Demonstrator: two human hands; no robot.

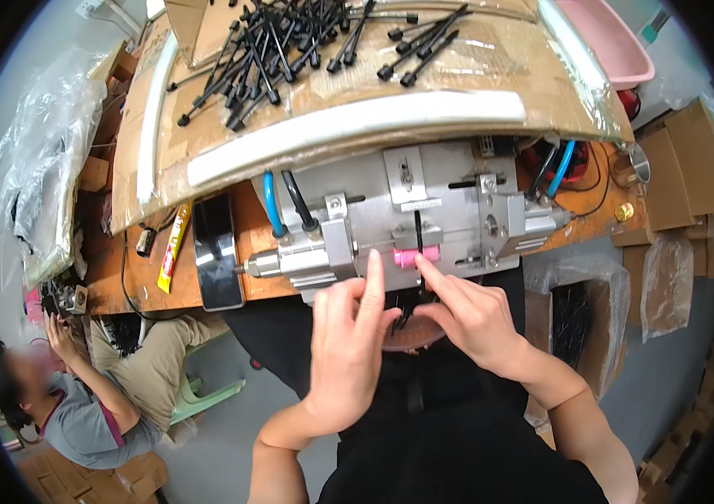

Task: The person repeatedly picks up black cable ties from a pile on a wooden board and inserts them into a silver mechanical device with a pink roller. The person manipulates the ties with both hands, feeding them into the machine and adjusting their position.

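A metal clamping fixture (371, 220) lies on the bench in front of me, with a pneumatic cylinder on each side. In its middle a thin black rod (418, 225) runs lengthwise across a small pink block (405, 257). My right hand (481, 323) reaches in from the right, its index fingertip on or just over the rod at the pink block. My left hand (344, 336) is left of the block, index finger stretched out and the others curled, with nothing visible in it. Below both hands sits a brownish bowl (411, 336) with black pieces, partly hidden.
A cardboard shelf (357, 92) above the fixture carries a pile of black rods (277, 50). Blue air hoses (273, 202), a phone (217, 252) and a yellow packet (173, 248) are close by. Another person (96, 412) sits at the left; an open box (571, 319) stands right.
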